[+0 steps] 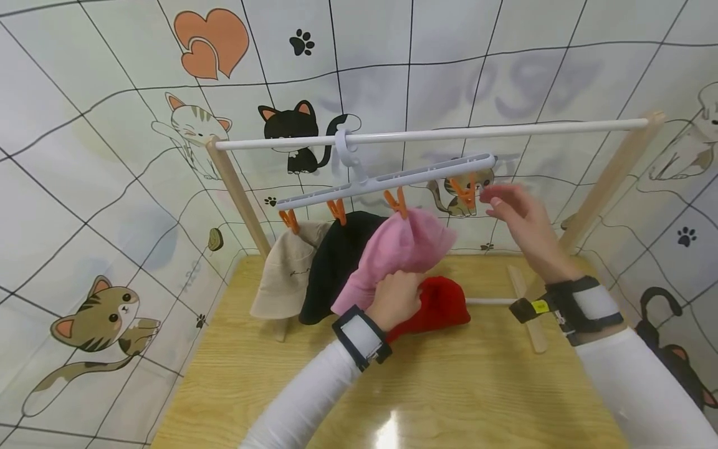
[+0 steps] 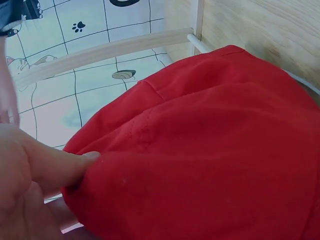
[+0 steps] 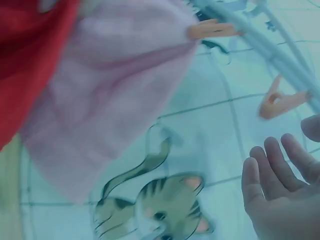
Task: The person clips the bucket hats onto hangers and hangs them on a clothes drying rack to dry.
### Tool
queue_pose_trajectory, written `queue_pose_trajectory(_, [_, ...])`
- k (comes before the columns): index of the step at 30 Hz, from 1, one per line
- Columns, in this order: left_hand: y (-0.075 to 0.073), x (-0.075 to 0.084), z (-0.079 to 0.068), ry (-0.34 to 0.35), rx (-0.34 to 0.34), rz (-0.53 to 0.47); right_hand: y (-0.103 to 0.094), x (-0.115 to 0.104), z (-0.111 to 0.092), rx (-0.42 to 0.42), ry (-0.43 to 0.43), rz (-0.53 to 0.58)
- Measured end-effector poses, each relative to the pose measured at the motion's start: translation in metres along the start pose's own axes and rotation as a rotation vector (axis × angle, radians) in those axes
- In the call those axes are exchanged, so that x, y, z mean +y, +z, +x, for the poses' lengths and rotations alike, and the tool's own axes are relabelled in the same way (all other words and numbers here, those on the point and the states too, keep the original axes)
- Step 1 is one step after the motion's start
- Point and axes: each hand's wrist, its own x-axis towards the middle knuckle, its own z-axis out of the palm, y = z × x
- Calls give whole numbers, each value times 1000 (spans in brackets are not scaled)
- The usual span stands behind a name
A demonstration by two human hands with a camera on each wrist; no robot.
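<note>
My left hand [image 1: 395, 299] pinches the edge of a red hat [image 1: 440, 305] between thumb and fingers, low in front of the pink hat. In the left wrist view the red hat [image 2: 200, 140] fills most of the picture. My right hand [image 1: 524, 224] holds nothing, its fingers loosely bent beside the rightmost orange clip [image 1: 464, 192]. That clip carries no hat. From the other orange clips of the grey hanger [image 1: 387, 182] hang a beige hat [image 1: 286, 274], a black hat [image 1: 333, 268] and a pink hat [image 1: 401, 249]. In the right wrist view the fingers [image 3: 274, 165] stand below the clip.
The hanger hooks over a white rod [image 1: 432, 134] between wooden posts, tilted with its right end higher. A wooden foot [image 1: 527, 312] and a lower white bar stand on the wood-grain table [image 1: 449, 386]. A cat-printed, gridded wall covering [image 1: 370, 37] stands behind.
</note>
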Motion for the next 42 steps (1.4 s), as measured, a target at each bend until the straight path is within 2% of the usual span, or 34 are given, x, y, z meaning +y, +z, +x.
queue_pose_trajectory(6, [-2, 3, 3, -12, -23, 5, 4, -23, 19, -124, 16, 30])
queue_pose_trajectory(11, [-3, 4, 6, -5, -31, 3, 4, -28, 26, -143, 52, 50])
queue_pose_trajectory(17, [-3, 5, 8, -20, -54, -5, 6, -26, 27, -196, 32, 67])
queue_pose_trajectory(20, [-4, 7, 10, -45, -72, -49, 7, -23, 24, -247, 13, 154])
queue_pose_trajectory(24, [-6, 9, 12, -59, -90, -81, 11, -17, 21, -339, -15, 322])
queue_pose_trajectory(29, [-15, 14, 17, -53, -113, -73, 14, -11, 15, -425, 59, 370])
queue_pose_trajectory(31, [-18, 16, 18, -59, -120, -73, 16, -9, 13, -434, 101, 402])
queue_pose_trajectory(35, [-22, 17, 20, -66, -121, -101, 21, -4, 12, -439, 119, 492])
queue_pose_trajectory(42, [-31, 22, 24, -48, -84, -165, 25, 3, 12, -420, 112, 516])
